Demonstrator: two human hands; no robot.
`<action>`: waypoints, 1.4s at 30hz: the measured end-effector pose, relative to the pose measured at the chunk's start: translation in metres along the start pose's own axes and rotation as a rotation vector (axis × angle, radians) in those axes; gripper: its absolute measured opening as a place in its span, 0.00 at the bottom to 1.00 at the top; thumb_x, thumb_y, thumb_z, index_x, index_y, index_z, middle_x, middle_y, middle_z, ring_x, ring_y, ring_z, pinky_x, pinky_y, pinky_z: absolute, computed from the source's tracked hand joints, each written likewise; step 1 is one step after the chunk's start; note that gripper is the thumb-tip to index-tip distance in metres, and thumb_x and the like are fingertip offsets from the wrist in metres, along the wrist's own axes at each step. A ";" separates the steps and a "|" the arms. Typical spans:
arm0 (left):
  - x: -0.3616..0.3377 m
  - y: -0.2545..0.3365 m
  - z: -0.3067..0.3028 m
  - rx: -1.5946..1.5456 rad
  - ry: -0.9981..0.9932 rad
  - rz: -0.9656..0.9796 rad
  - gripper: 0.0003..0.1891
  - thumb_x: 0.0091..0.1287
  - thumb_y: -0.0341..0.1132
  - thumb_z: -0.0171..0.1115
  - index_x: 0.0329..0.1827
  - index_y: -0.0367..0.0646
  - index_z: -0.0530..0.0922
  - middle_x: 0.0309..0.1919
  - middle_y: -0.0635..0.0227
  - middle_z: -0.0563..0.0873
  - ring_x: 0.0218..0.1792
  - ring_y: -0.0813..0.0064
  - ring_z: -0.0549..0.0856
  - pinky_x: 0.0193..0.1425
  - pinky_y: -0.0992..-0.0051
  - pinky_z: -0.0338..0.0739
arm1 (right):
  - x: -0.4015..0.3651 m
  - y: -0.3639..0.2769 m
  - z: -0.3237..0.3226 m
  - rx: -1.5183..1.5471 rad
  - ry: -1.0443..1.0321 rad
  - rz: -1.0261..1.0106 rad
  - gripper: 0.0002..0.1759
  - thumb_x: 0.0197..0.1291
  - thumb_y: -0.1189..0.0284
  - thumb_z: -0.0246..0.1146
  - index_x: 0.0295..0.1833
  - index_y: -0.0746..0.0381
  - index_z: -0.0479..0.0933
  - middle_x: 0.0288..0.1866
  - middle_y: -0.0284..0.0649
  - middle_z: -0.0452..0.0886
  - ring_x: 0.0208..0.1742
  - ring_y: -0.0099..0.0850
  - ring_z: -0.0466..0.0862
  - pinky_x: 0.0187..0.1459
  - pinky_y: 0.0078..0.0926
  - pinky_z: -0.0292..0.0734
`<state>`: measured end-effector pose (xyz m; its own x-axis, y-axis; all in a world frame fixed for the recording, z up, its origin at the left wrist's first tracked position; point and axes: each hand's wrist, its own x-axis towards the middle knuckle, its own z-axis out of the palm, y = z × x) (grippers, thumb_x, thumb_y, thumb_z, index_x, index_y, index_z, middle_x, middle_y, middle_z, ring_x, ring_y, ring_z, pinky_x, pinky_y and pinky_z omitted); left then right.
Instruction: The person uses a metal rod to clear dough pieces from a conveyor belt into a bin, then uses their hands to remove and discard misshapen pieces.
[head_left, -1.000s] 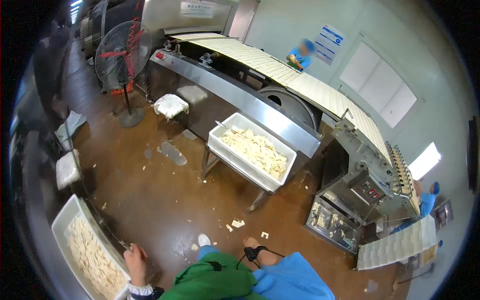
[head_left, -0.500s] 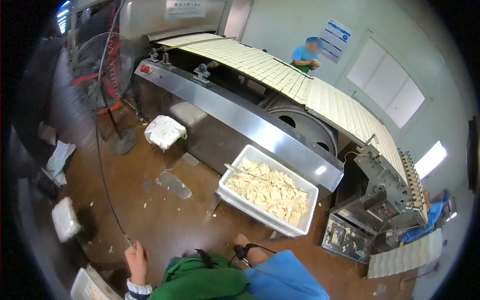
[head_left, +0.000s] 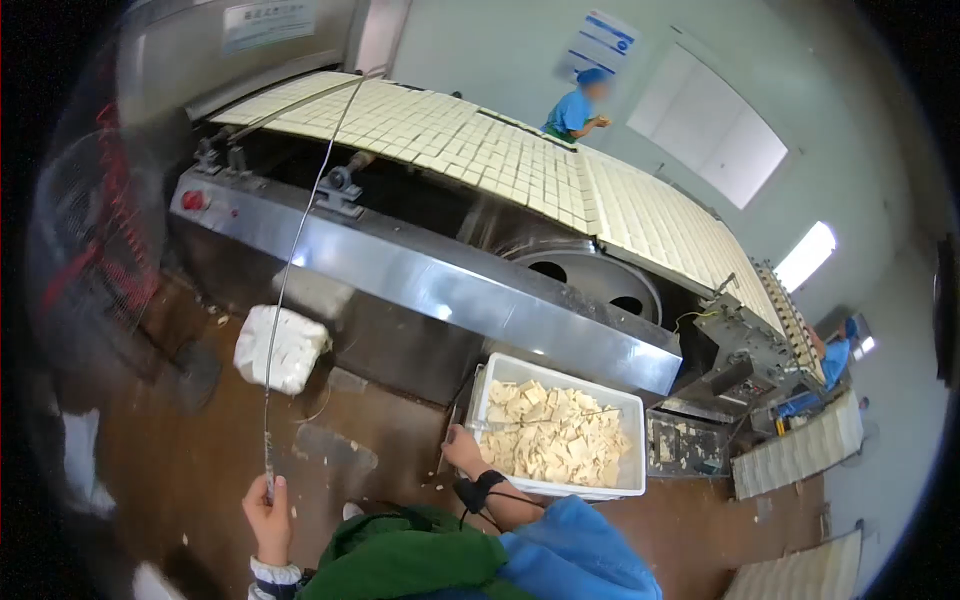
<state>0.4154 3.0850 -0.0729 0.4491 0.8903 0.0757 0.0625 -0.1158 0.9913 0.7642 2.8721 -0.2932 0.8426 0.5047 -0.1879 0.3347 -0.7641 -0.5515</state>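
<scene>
My left hand point(head_left: 267, 512) grips the lower end of a long thin metal rod point(head_left: 290, 260) that rises up toward the conveyor belt point(head_left: 480, 150) covered with pale square pieces. My right hand point(head_left: 463, 451), with a black strap at the wrist, reaches to the near left corner of a white tub point(head_left: 490, 375) full of pale broken pieces, beside a thin tool lying across them. Whether the fingers touch the tub or the tool I cannot tell. A green and blue garment covers my arms at the bottom.
The steel machine frame point(head_left: 420, 275) with a red button runs below the belt. A white-wrapped stool point(head_left: 278, 348) stands on the brown wet floor, a fan point(head_left: 110, 230) at the left. Workers in blue stand behind the belt point(head_left: 575, 105) and at the far right point(head_left: 832, 355).
The view has swung closer to the machine. My left hand has raised the rod toward the belt, and my right hand has moved out to the white tub's corner.
</scene>
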 end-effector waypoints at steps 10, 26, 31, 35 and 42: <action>0.261 -0.035 0.118 -0.057 -0.162 -0.058 0.10 0.78 0.36 0.59 0.41 0.38 0.81 0.22 0.84 0.72 0.20 0.94 0.64 0.22 0.84 0.53 | 0.199 -0.091 -0.082 0.124 0.500 -0.104 0.26 0.55 0.71 0.67 0.61 0.65 0.74 0.53 0.55 0.78 0.56 0.53 0.78 0.59 0.46 0.74; 0.562 -0.015 0.391 0.017 -0.360 0.035 0.10 0.78 0.35 0.60 0.51 0.37 0.82 0.20 0.83 0.73 0.18 0.93 0.65 0.20 0.83 0.56 | 0.551 -0.031 -0.132 -0.175 0.728 0.071 0.31 0.60 0.65 0.64 0.65 0.71 0.70 0.66 0.59 0.73 0.68 0.56 0.71 0.71 0.49 0.65; 0.650 0.041 0.470 0.162 -0.524 -0.009 0.11 0.77 0.34 0.60 0.50 0.35 0.84 0.25 0.78 0.79 0.25 0.90 0.72 0.26 0.81 0.65 | 0.556 -0.020 -0.166 -0.257 0.733 0.100 0.26 0.61 0.64 0.63 0.62 0.67 0.73 0.61 0.52 0.76 0.63 0.51 0.74 0.64 0.47 0.68; 0.724 0.039 0.534 0.287 -0.531 0.407 0.13 0.73 0.36 0.65 0.52 0.35 0.84 0.30 0.63 0.87 0.31 0.81 0.79 0.37 0.74 0.77 | 0.560 -0.015 -0.167 -0.235 0.740 0.143 0.25 0.60 0.66 0.64 0.61 0.67 0.73 0.60 0.56 0.77 0.61 0.56 0.74 0.63 0.52 0.70; 0.795 0.065 0.604 0.268 -0.536 0.345 0.18 0.70 0.35 0.64 0.60 0.35 0.80 0.36 0.49 0.89 0.35 0.61 0.89 0.40 0.67 0.82 | 0.557 0.001 -0.173 -0.166 0.685 0.189 0.25 0.59 0.72 0.59 0.63 0.69 0.72 0.63 0.58 0.74 0.65 0.58 0.71 0.68 0.52 0.64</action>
<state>1.3149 3.5195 -0.0132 0.8573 0.4500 0.2501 0.0238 -0.5199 0.8539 1.3064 3.0832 -0.2579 0.9491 0.0350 0.3130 0.1711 -0.8917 -0.4190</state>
